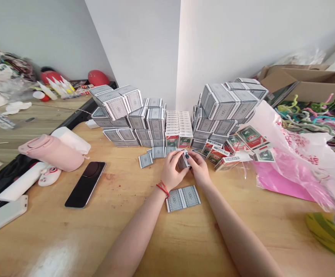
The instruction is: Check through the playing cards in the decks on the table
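Grey-backed card pack (pixel 182 163), one: grasped between the fingers of left hand (pixel 171 169) and right hand (pixel 199 167), before two columns of red-and-green boxes (pixel 184 130). Stacked grey packs (pixel 225 102), flanking the boxes. Two grey-backed cards (pixel 191 197), nearer, on wooden bench (pixel 121 231).

Left forearm (pixel 141 227), right forearm (pixel 231 225): are slanting inward | left grip (pixel 171 169): is holding, fingers bent | right grip (pixel 199 167): is facing it, fingers curled
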`<control>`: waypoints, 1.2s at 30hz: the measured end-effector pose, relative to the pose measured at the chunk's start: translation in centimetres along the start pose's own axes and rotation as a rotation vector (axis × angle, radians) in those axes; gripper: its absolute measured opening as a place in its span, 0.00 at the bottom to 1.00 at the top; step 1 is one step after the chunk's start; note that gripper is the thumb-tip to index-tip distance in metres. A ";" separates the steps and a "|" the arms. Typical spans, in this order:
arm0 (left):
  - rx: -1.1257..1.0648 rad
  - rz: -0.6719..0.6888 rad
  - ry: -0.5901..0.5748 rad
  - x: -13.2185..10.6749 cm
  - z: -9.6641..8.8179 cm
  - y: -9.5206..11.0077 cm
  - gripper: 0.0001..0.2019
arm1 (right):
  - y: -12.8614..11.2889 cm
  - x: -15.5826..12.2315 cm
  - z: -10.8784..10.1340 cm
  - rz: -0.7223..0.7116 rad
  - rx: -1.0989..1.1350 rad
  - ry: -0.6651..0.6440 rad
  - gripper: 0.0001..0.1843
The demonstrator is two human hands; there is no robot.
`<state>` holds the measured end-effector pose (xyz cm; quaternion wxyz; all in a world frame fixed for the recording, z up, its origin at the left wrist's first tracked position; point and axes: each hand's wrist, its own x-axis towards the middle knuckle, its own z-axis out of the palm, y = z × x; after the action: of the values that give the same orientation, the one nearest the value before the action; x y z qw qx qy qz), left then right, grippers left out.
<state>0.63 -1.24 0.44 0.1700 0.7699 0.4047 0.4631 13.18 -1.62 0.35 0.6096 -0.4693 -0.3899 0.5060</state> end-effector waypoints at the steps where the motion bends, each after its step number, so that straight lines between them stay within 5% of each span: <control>1: -0.001 0.001 -0.005 0.0 0.0 0.0 0.26 | 0.0 0.0 0.0 -0.005 -0.011 0.001 0.16; 36: -0.049 -0.034 0.043 -0.1 0.5 -0.5 0.25 | -0.3 0.1 -0.1 -0.038 -0.064 0.023 0.19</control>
<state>0.78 -0.98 -0.18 0.1877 0.7484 0.4097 0.4865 13.36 -1.58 0.58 0.6082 -0.4870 -0.4077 0.4761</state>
